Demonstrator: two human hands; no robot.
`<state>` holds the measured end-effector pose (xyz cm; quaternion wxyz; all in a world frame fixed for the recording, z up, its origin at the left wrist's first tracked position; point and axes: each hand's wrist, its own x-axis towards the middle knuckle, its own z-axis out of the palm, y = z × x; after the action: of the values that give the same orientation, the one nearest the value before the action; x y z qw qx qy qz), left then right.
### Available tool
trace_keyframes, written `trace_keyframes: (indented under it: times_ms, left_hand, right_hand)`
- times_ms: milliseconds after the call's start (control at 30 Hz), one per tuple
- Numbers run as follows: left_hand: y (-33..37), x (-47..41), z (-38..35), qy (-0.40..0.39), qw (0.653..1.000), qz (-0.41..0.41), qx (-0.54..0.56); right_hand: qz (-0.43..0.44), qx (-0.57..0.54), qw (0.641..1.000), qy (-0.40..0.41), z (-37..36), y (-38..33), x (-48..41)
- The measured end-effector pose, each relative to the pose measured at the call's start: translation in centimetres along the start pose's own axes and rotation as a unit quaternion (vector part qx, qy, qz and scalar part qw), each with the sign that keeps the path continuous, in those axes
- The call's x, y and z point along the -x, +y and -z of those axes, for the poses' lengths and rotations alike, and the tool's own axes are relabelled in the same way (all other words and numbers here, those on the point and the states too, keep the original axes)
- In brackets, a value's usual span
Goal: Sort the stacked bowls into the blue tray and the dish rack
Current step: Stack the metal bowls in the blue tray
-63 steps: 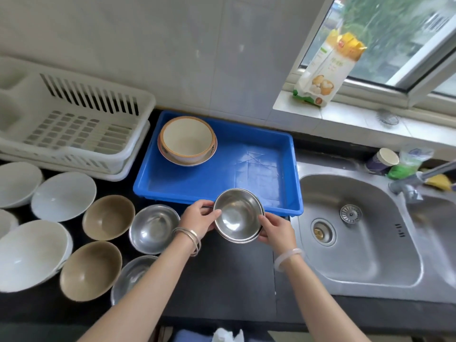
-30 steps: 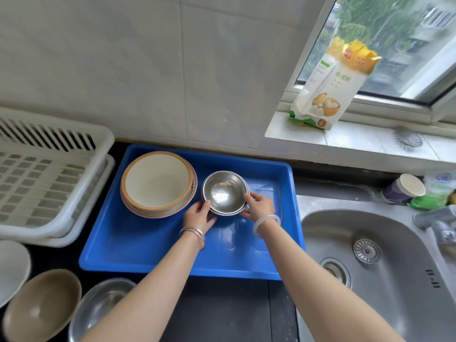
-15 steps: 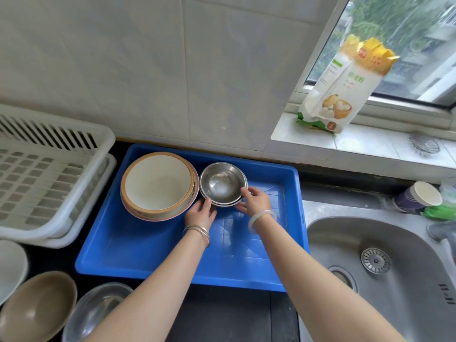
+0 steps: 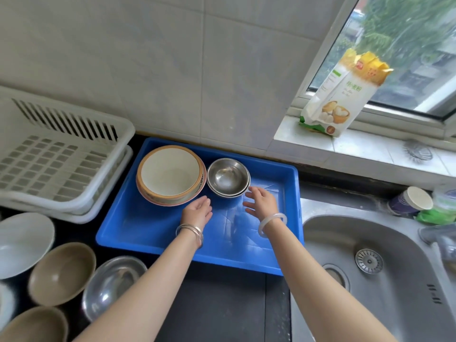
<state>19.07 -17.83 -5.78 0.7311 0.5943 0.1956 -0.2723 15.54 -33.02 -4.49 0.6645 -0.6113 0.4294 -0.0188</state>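
A small stack of steel bowls (image 4: 228, 177) rests at the back of the blue tray (image 4: 158, 233), beside a stack of cream bowls with orange rims (image 4: 170, 174). My left hand (image 4: 197, 211) hovers over the tray floor just in front of both stacks, fingers apart, holding nothing. My right hand (image 4: 259, 202) is open too, its fingertips close to the steel bowls' front rim. The white dish rack (image 4: 59, 159) stands left of the tray with nothing visible in it.
On the dark counter at lower left sit a steel bowl (image 4: 112, 285), tan bowls (image 4: 63, 272) and a white bowl (image 4: 23, 243). A steel sink (image 4: 370, 267) lies right of the tray. A flour bag (image 4: 343, 95) stands on the window sill, a paper cup (image 4: 410, 201) near the tap.
Both hands carried the steel bowl from over the counter into the tray, set it beside the cream bowls, and have now let go and drawn back slightly.
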Motion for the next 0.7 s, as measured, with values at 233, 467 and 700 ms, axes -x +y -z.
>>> trace_keyframes:
  times_ms: [233,467,700]
  left_hand:
    - [1.2,7.9,7.0,0.006,0.995,-0.036,-0.089]
    - [-1.6,15.1,18.3,0.104,0.964,-0.038,-0.241]
    - [-5.9,20.1,24.1,0.26,0.931,-0.039,-0.253]
  right_hand:
    - [0.043,0.077,0.991,-0.099,-1.9,1.4,9.0]
    - [0.001,0.218,0.949,-0.227,-6.9,8.5,15.5]
    - [-0.025,0.27,0.933,-0.236,-12.0,11.3,16.4]
